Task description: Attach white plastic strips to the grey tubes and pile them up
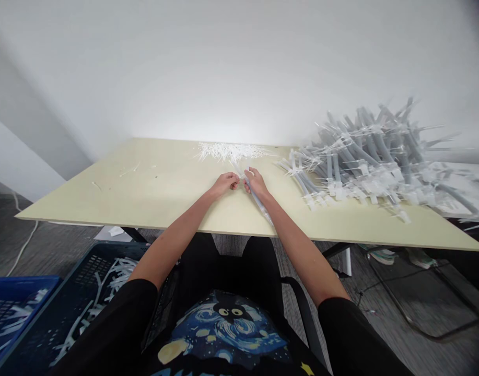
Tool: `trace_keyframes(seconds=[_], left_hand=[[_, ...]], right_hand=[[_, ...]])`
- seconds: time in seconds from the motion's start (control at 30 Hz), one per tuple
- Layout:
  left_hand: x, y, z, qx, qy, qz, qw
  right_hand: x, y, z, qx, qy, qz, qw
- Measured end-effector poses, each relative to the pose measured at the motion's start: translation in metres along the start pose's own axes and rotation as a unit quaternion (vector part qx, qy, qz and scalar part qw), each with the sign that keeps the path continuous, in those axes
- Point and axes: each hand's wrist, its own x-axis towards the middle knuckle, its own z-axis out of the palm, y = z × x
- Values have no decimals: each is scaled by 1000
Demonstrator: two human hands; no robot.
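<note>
Worktop (pixel 176 198), pale yellow, with gray tube (pixel 256 199) slanting across its middle, lower end close to the front edge. Tube inside right hand (pixel 249 180), grip narrow and closed around the upper part. Left hand (pixel 234 183) just beside, fingers curled in, narrow; anything thin between the fingertips impossible to make out. Loose pile of white strips (pixel 229 151) near the back edge, behind both hands; a few stray strips (pixel 135 168) toward the back left corner. Large heap of gray tubes (pixel 374 151) with white fittings and ties, filling the right side of the worktop, covering the back right corner and spilling past the right edge. Below the front edge, left: dark crate (pixel 82 282) and blue crate (pixel 39 287), both with pale pieces inside, both cut off by the frame. Shoes (pixel 384 256) under the right side, partly hidden. Heap blurred, single tubes hard to separate; tube's upper end hard to make out beyond the right hand.
</note>
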Motion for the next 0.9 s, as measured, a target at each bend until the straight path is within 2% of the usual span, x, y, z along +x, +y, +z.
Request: trace_keyframes(seconds=[0.2, 0.7, 0.9], left_hand=[[-5, 6, 1, -11, -29, -3, 1000], [-8, 11, 6, 18, 8, -2, 1000], [-9, 13, 6, 0, -16, 7, 1000]], right_hand=[[-3, -4, -1, 5, -44, -23, 999], [0, 3, -1, -42, 2, -59, 997], [2, 2, -1, -25, 12, -45, 999]])
